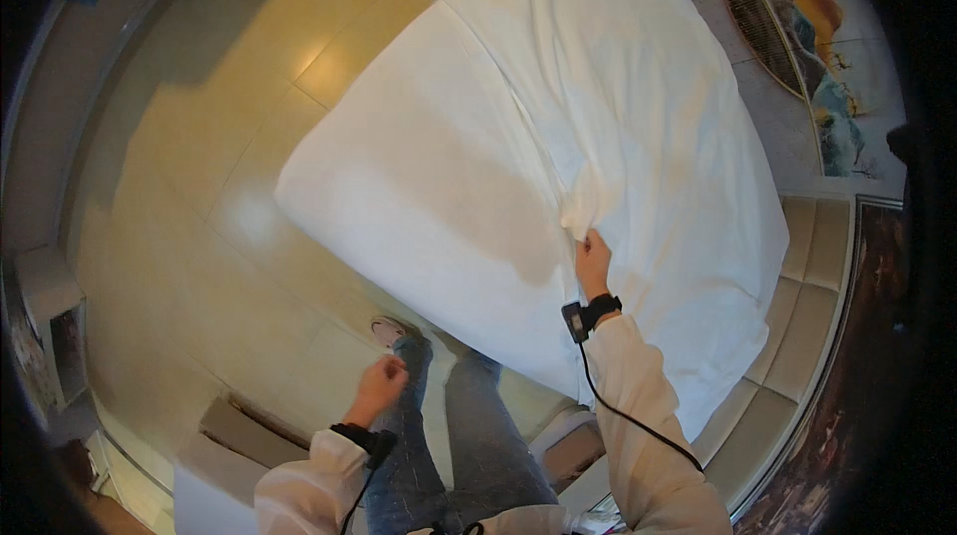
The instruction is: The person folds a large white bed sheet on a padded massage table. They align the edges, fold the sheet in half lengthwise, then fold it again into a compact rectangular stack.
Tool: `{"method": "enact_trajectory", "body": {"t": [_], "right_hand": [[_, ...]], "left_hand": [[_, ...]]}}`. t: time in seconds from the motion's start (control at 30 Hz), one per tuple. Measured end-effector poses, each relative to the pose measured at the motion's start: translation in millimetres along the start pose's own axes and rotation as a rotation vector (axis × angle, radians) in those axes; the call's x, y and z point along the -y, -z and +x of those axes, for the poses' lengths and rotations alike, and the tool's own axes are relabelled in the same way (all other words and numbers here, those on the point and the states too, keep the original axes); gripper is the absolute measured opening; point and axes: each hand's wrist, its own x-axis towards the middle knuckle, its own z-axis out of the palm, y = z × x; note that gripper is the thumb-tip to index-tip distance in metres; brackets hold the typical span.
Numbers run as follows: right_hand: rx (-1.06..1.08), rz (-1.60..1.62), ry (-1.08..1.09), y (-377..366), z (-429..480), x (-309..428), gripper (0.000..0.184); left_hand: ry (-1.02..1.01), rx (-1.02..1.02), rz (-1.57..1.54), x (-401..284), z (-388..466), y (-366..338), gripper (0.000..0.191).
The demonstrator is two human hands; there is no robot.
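Note:
A bed mattress in a smooth white cover [419,183] lies in front of me. Over its right part spreads a loose, wrinkled white sheet [658,131], folded back along an edge that crosses the bed. My right hand [594,258] pinches that edge of the white sheet near the middle of the bed. Low in the view, above my thigh and off the bed, my left hand [380,384] is held with curled fingers; whether anything lies inside them is hidden. Each wrist wears a black strap with a small device and cable.
A padded beige headboard [804,311] borders the bed on the right. Pale floor tiles [202,183] extend to the left. A grey-brown bench or cabinet [254,434] is at the lower left, and a brown-topped bedside piece [572,453] stands beside my right leg.

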Motion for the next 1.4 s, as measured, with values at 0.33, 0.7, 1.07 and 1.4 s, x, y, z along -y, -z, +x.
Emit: {"method": "enact_trajectory", "body": {"t": [0.33, 0.7, 1.07, 1.4], "right_hand": [[-0.051, -0.282, 0.165, 3, -8, 56, 0.034], [-0.135, 0.036, -0.274, -15, -8, 141, 0.057], [-0.014, -0.266, -0.512, 4, -21, 135, 0.074], [0.046, -0.592, -0.808, 4, -28, 127, 0.069]], "left_hand": [[-0.064, -0.167, -0.355, -92, 50, 99, 0.014], [0.015, 0.068, -0.173, -184, -16, 88, 0.015], [-0.067, 0.410, 0.090, -234, 69, 128, 0.016], [-0.248, 0.352, 0.558, -296, 133, 261, 0.018]]}}
